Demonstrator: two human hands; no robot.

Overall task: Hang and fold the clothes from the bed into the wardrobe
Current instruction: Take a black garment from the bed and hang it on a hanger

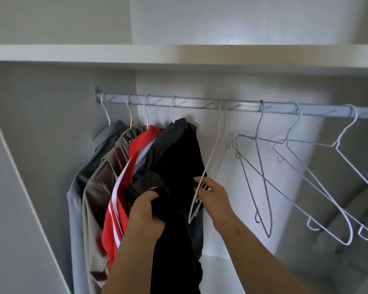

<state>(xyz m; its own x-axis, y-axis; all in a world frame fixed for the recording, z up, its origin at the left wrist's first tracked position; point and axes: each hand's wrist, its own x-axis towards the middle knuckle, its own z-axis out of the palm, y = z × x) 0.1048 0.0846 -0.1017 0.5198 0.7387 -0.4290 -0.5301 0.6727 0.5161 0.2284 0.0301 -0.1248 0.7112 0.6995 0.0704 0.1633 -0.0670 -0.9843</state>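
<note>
Wardrobe: pale grey and white inside, with a shelf [179,55] across the top and a metal rail [200,105] under it that runs from left to right.
Hung clothes: four hangers crowd the left end of the rail. From the left they carry a grey shirt [87,166], a tan shirt [100,187], a red top [123,198] with white stripes and a dark shirt [179,149], each pressed against the next.
Black cloth [172,240]: it hangs in front of the dark shirt and drops to the near edge of the view. Where one ends and the other begins is hard to tell.
Left hand [146,209]: the fingers are curled tight around a bunch of the black cloth, just right of the red top.
White hanger [212,158]: bare wire hooked on the middle of the rail, its lower end tilted left against the black cloth.
Right hand [212,195]: the thumb is above and the fingers below the white hanger's lower wire, closed loosely on it.
Spare hangers: a grey hanger [260,166] is just right of the right hand. Two more bare white hangers [327,177] hang further right, well apart from the clothes.
</note>
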